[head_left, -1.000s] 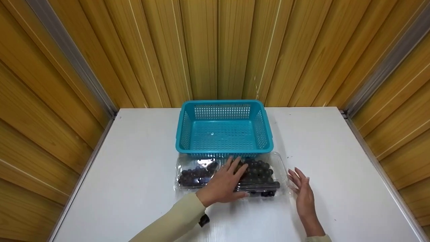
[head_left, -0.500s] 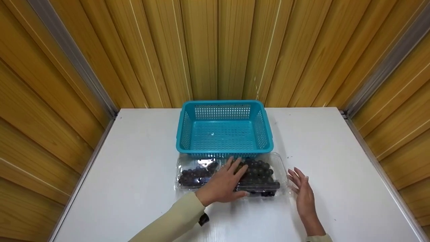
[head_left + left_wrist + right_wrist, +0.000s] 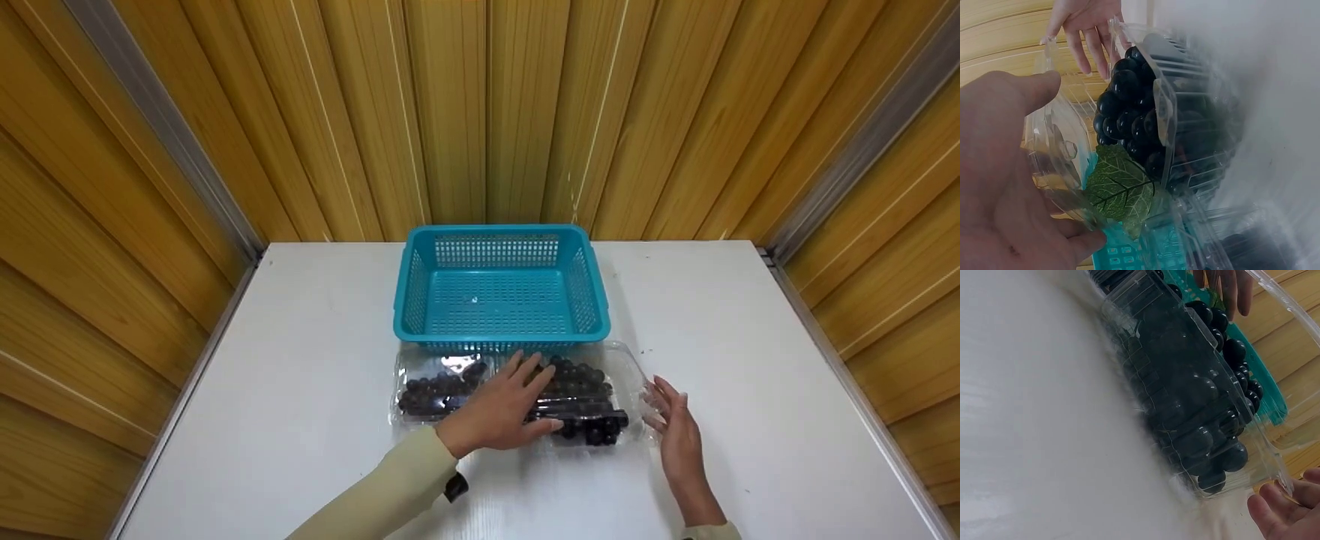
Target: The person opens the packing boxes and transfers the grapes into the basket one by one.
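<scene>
In the head view, my left hand spreads over the top of a clear plastic clamshell box of dark grapes. Its lid stands partly raised; in the left wrist view my thumb and fingers grip it from opposite sides. Between lid and base show the grapes and a green leaf. At the box's right end is my right hand, its fingers loosely extended, fingertips touching the corner of the lid. Part of the box is hidden under my left hand.
A second clear box with dark grapes stands directly left of the first. Behind both is a turquoise perforated basket, close against them, on a white table. Wood-patterned walls enclose the back and sides.
The front of the right box's lid has risen slightly, and more grapes show below its front edge. My left thumb has shifted a little upward; my right fingers stay by the box's end.
</scene>
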Motion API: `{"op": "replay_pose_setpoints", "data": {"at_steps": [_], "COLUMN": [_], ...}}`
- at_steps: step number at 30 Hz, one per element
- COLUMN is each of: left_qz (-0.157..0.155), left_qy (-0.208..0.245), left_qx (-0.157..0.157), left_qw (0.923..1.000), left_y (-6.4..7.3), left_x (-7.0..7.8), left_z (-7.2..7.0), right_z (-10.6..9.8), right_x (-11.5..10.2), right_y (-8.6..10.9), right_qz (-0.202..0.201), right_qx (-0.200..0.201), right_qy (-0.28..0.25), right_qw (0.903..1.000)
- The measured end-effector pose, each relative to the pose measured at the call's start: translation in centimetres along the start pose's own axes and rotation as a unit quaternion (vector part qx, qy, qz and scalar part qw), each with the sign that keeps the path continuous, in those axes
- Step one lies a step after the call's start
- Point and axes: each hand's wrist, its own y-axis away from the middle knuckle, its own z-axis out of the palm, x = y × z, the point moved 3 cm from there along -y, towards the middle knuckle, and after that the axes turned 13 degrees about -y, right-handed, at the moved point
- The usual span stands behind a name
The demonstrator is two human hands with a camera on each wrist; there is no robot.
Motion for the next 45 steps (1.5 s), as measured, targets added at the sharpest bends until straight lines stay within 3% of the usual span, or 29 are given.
{"op": "replay_pose_setpoints", "data": {"at_steps": [5,9,12,20,45], "left_qz": [0.001,0.000,0.000,0.000,-0.005], "left_qy": [0.014,0.020,0.021,0.006,0.035], "left_qx": [-0.004,-0.002,-0.002,0.014,0.036], "left_qw": [0.9999,0.9998,0.9998,0.9999,0.9987], "left_y": [0.1,0.1,0.1,-0.1,-0.6], "left_x": [0.1,0.1,0.0,0.0,-0.4], "left_z": [-0.3,-0.5,-0.6,-0.9,-2.1], "right_z": [0.1,0.2,0.3,0.3,0.3], "right_x": [0.4,0.9,1.2,1.5,2.0], "right_y": [-0.2,-0.2,-0.1,-0.2,0.1], "right_qz": [0.051,0.116,0.139,0.133,0.102], "right_qx": [0.009,0.005,-0.005,-0.027,-0.040], "right_qy": [0.044,0.098,0.119,0.130,0.155], "right_qw": [0.9977,0.9884,0.9831,0.9821,0.9819]}}
